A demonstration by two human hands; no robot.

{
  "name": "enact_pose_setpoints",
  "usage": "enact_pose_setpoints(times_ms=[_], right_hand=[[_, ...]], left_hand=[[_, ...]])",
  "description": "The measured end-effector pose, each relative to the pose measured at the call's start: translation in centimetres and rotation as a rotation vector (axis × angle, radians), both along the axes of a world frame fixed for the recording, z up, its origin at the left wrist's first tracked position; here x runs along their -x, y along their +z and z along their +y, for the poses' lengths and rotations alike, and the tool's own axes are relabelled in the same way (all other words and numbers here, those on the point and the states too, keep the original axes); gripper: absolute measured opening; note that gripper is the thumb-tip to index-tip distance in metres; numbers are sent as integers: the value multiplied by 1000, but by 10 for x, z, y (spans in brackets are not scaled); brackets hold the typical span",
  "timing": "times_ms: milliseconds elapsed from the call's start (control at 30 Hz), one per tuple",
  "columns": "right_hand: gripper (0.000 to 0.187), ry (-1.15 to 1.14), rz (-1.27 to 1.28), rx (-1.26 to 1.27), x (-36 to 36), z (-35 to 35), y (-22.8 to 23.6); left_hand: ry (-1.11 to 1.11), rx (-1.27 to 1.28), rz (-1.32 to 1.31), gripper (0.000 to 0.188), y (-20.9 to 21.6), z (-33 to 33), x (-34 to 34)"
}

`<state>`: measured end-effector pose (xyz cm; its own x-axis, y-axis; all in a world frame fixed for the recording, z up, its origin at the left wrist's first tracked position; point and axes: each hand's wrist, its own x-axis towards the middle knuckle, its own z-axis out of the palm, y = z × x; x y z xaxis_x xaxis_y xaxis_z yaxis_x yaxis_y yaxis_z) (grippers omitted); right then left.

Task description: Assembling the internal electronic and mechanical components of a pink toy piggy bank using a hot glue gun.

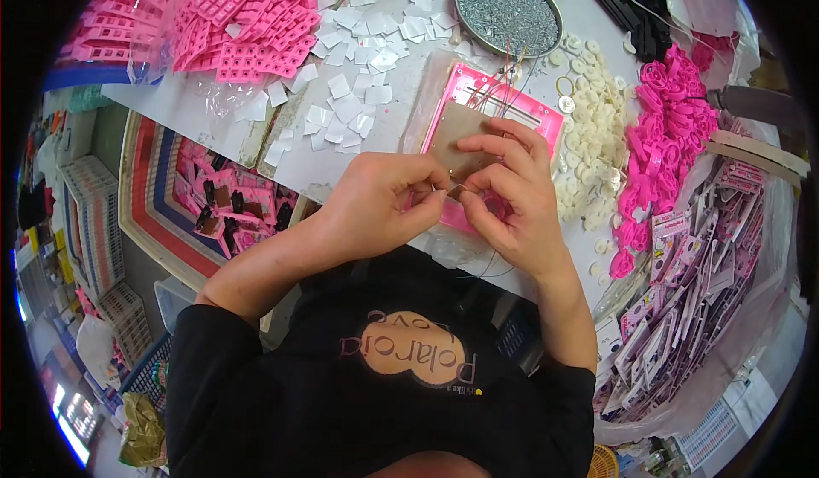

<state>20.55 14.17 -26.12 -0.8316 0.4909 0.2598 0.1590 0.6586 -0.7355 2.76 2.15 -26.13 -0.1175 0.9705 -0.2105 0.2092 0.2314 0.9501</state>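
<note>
In front of me on the table lies a pink plastic housing [465, 77] with a brown board [456, 137] across its middle. Thin wires [503, 86] rise from its far part. My left hand [384, 195] is closed in a pinch at the housing's near edge. My right hand [522, 190] reaches over the board, its thumb and index finger pinched together and its other fingers bent above the board. Between the two pinches runs a fine thin wire [456, 189]; its ends are hidden by the fingertips.
A round tin of small screws [508, 13] stands beyond the housing. White square pads [345, 107] lie to its left, cream round parts [589, 120] and pink parts [670, 128] to its right. Pink frames [247, 26] pile far left. Bags of printed cards [682, 299] and a bin [149, 196] flank me.
</note>
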Motion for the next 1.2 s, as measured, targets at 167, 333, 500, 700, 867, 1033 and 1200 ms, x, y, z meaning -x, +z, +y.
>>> enact_pose_setpoints(times_ms=[167,333,500,700,867,1033,1200], right_hand=[[12,22,-20,-10,0,0,2],[12,57,-25,-5,-1,3,1],[13,42,-38,21,-1,2,1],[14,56,-38,16,-1,3,2],[14,62,-36,18,-2,4,2],[12,64,-36,36,-2,3,1],[15,59,-36,-4,-1,3,1]], left_hand=[[-64,-57,90,12,0,3,4],[-103,0,8,11,6,5,6],[-159,140,-81,12,11,6,9],[-130,71,-89,6,9,4,6],[-157,117,-71,6,12,5,7],[-159,118,-95,6,8,4,8],[-173,121,-80,6,11,6,9]])
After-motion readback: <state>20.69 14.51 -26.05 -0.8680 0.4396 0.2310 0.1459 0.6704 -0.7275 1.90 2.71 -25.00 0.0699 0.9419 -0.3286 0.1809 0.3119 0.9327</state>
